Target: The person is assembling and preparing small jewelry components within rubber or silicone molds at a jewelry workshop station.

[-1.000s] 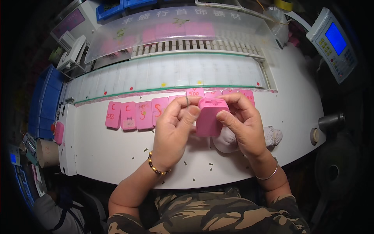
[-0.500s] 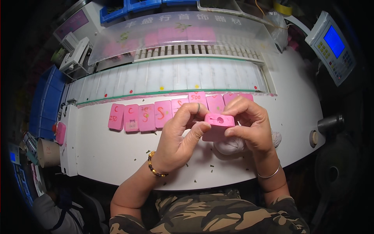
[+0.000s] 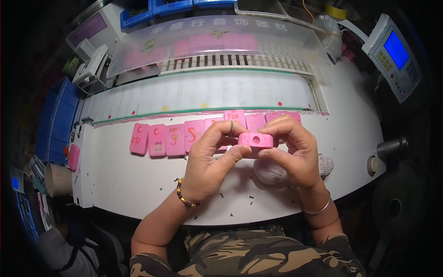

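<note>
A small pink block, seemingly a rubber mould, is held up above the white table, its narrow side with a round hole turned up towards me. My left hand pinches its left end between thumb and fingers. At the other end, the thumb and fingers of my right hand grip it. Behind the hands lies a row of flat pink moulds with red hand-drawn marks, partly covered by my fingers. A rounded pale cloth bundle rests below my right hand, partly hidden.
Beyond the row runs a long glass-edged strip of whitish panels with coloured dots. A clear cover stands over rollers behind it. On the right are a control panel and a dark cylinder; a blue bin stands left.
The mould has tilted and shifted slightly left in both hands, so its holed side faces me more squarely. Dots on the whitish strip have moved left.
</note>
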The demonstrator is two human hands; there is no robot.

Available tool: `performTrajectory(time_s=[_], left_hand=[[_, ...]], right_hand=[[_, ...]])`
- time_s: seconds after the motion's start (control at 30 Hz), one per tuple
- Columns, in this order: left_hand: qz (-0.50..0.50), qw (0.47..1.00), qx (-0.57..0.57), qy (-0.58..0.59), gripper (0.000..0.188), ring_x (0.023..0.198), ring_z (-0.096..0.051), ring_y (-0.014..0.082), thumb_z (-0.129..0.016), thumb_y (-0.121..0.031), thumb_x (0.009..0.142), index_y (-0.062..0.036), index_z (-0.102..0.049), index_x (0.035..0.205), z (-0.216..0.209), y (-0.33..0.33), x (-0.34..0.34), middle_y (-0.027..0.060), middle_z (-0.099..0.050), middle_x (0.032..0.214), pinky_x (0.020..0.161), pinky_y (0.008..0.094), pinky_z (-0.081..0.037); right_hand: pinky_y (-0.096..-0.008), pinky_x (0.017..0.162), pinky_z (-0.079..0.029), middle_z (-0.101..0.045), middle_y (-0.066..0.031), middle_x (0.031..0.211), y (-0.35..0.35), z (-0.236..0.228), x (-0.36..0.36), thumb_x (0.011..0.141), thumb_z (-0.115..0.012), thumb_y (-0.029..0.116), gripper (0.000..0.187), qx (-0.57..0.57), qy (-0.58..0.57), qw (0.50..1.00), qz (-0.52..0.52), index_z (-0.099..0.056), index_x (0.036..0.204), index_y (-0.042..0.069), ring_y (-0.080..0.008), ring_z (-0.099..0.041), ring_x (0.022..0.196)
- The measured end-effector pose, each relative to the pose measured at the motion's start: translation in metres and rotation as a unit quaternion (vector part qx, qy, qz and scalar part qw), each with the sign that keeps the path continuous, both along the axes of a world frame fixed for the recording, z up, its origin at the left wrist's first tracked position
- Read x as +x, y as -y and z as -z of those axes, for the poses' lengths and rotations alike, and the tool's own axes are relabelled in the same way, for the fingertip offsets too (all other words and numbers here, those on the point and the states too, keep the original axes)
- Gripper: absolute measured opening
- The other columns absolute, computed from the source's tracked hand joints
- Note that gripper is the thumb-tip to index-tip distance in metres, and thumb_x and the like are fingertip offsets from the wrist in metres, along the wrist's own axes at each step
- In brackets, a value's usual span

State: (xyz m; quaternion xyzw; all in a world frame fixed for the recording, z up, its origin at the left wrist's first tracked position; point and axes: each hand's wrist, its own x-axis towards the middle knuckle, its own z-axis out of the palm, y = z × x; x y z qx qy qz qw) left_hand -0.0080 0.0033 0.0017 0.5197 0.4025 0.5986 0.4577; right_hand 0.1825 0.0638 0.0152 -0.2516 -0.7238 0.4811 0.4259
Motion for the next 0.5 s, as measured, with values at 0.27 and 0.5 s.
performTrajectory(time_s=[0.27, 0.5], left_hand=[[0.003, 0.999, 0.025, -0.031, 0.032, 0.090, -0.060, 0.0092, -0.077, -0.007, 0.078, -0.0036, -0.055, 0.101, -0.002, 0.001, 0.000, 0.0032, -0.059, 0.098, 0.074, 0.0256, -0.054], [-0.106, 0.992, -0.008, 0.071, 0.035, 0.089, -0.057, 0.0091, -0.073, -0.003, 0.080, -0.0038, -0.044, 0.101, 0.003, -0.003, 0.006, 0.0042, -0.051, 0.100, 0.070, 0.0236, -0.057]], right_hand=[[-0.0264, 0.075, -0.046, -0.060, -0.0050, 0.102, 0.009, -0.005, -0.009, 0.077, -0.075, 0.003, 0.039, -0.121, -0.062, 0.991, 0.002, -0.061, 0.113, 0.002, -0.0118, -0.055, 0.086], [-0.0369, 0.080, -0.047, -0.053, -0.0160, 0.108, 0.028, -0.001, -0.029, 0.066, -0.082, 0.010, 0.066, 0.221, 0.125, 0.962, 0.100, -0.053, 0.124, 0.003, -0.0294, -0.055, 0.098]])
